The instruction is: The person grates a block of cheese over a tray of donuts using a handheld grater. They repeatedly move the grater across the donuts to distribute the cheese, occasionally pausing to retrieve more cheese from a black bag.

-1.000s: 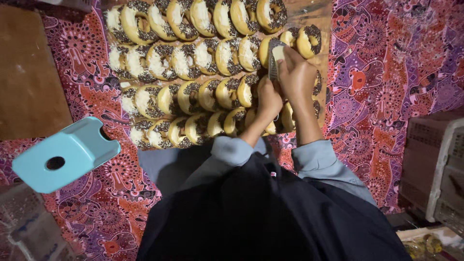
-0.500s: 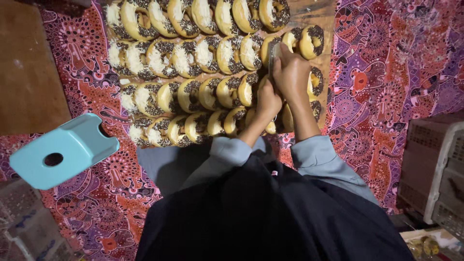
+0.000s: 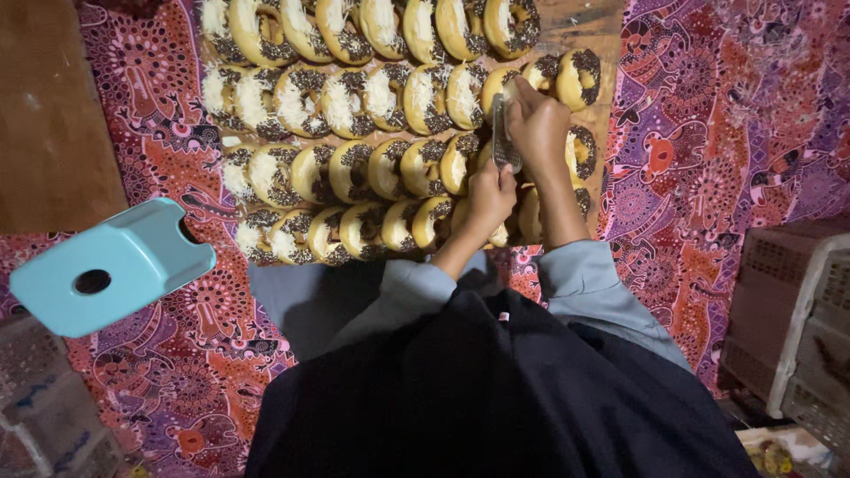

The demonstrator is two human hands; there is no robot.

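Rows of ring doughnuts (image 3: 354, 97) topped with white shreds and dark sprinkles lie on a wooden board (image 3: 580, 22). My left hand (image 3: 489, 199) is closed around the lower end of a small metal grater (image 3: 505, 133), which it holds upright over the doughnuts at the right of the board. My right hand (image 3: 540, 128) is curled against the grater's right side. Whatever its fingers press there is hidden. My grey sleeves (image 3: 584, 279) and dark clothing fill the bottom of the view.
A patterned red and purple cloth (image 3: 708, 133) covers the floor. A light blue plastic stool (image 3: 106, 265) lies at the left, below a brown board (image 3: 49, 124). Grey crates (image 3: 788, 310) stand at the right edge.
My right hand slid over the grater, covering it half a second ago, and has drawn back so the metal shows again. My left hand stayed in place.
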